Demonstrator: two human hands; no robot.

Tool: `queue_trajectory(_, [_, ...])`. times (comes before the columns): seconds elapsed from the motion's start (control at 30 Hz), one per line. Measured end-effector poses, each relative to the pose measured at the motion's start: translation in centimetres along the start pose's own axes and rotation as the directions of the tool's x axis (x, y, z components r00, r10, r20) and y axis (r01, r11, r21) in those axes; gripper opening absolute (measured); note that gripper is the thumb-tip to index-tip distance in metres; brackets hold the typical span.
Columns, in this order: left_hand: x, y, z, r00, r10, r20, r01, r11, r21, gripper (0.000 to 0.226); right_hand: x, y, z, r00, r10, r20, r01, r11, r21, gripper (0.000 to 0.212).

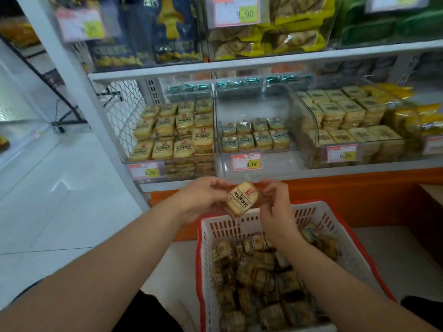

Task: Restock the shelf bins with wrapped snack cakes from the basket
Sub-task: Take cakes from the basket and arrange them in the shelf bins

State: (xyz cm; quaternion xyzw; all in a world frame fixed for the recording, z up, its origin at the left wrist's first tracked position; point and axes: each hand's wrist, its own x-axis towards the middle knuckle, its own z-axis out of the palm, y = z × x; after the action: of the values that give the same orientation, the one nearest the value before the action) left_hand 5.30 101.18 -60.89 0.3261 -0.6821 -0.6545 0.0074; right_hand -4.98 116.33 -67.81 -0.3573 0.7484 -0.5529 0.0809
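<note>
I am holding one wrapped snack cake [241,199] up between both hands, above the far rim of the white basket [340,238], just below the shelf edge. My left hand [203,196] is pinching its left end, fingers curled round the wrapper; my right hand [275,204] is pinching the right end, so each grip is grasping the same cake. The basket in front of me is holding a deep heap of the same kind of wrapped cakes, so I judge the restocking is far from done.

I am in the carrying step: the cake is out of the basket and not yet in a bin. The left bin [172,140] is looking well filled with similar tan packets. The middle bin [254,137] is holding only a low double row at its front, with bare space behind. Its packets look greener than mine, so I would be matching the wrapper to the bin before setting it down. The next move calls for lifting over the clear front wall and laying the cake flat, label up, in line with the rows.

The cake's wrapper is showing dark characters and a small red mark, too blurred for me to read. The price tags on the three lower bins are reading 8.00; a tag [236,11] on the shelf above is reading 9.90.
</note>
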Motion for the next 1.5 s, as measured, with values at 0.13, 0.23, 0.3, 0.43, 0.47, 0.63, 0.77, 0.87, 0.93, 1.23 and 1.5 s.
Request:
queue_trajectory(0.13, [-1.5, 1.3, -2.8, 0.994, 0.075, -0.075, -0.069, 0.994, 0.080, 0.022, 0.1, -4.7, 1.0, 0.972, 0.075, 0.221, -0.039, 0.986, -0.160, 0.031])
queue_trajectory(0.23, [-1.6, 1.9, -3.7, 0.987, 0.131, -0.095, -0.115, 0.981, 0.153, 0.017, 1.3, -6.2, 2.1, 0.961, 0.027, 0.277, 0.110, 0.877, -0.468, 0.068])
queue_trajectory(0.3, [-1.3, 2.6, -4.1, 0.977, 0.181, -0.108, -0.152, 0.960, 0.236, 0.015, 2.5, -6.9, 2.8, 0.964, -0.049, 0.263, 0.180, 0.845, -0.504, 0.065])
queue_trajectory(0.43, [-1.3, 4.6, -7.0, 0.958, 0.246, -0.150, -0.202, 0.945, 0.257, 0.010, 6.2, -8.9, 4.0, 0.951, -0.158, 0.265, 0.263, 0.864, -0.430, 0.054])
queue_trajectory(0.47, [-1.5, 5.3, -8.0, 0.944, 0.269, -0.191, -0.214, 0.940, 0.267, 0.007, 7.3, -9.7, 4.4, 0.943, -0.210, 0.257, 0.306, 0.851, -0.427, 0.053])
queue_trajectory(0.63, [-1.9, 7.5, -11.6, 0.799, 0.398, -0.450, -0.234, 0.896, 0.378, 0.026, 14.3, -13.5, 6.8, 0.870, -0.301, 0.390, 0.448, 0.813, -0.372, 0.051])
queue_trajectory(0.77, [-0.4, 7.2, -12.6, 0.814, 0.352, -0.461, -0.099, 0.867, 0.488, 0.029, 18.9, -14.1, 8.8, 0.818, -0.261, 0.512, 0.501, 0.761, -0.412, 0.052])
queue_trajectory(0.87, [1.1, 6.2, -12.8, 0.869, 0.312, -0.384, -0.019, 0.797, 0.604, 0.036, 20.5, -13.5, 9.8, 0.771, -0.156, 0.617, 0.534, 0.685, -0.495, 0.052])
queue_trajectory(0.93, [2.0, 5.4, -12.8, 0.900, 0.272, -0.339, 0.028, 0.742, 0.670, 0.036, 20.8, -13.1, 10.2, 0.749, -0.127, 0.650, 0.568, 0.629, -0.531, 0.051])
queue_trajectory(1.23, [4.1, 3.8, -12.0, 0.919, 0.184, -0.349, 0.153, 0.648, 0.746, 0.008, 20.4, -11.2, 10.0, 0.723, -0.090, 0.685, 0.618, 0.530, -0.581, 0.053])
queue_trajectory(1.5, [5.0, 3.0, -11.7, 0.918, 0.128, -0.376, 0.252, 0.545, 0.800, 0.030, 20.0, -11.0, 9.2, 0.718, -0.031, 0.695, 0.612, 0.504, -0.610, 0.059])
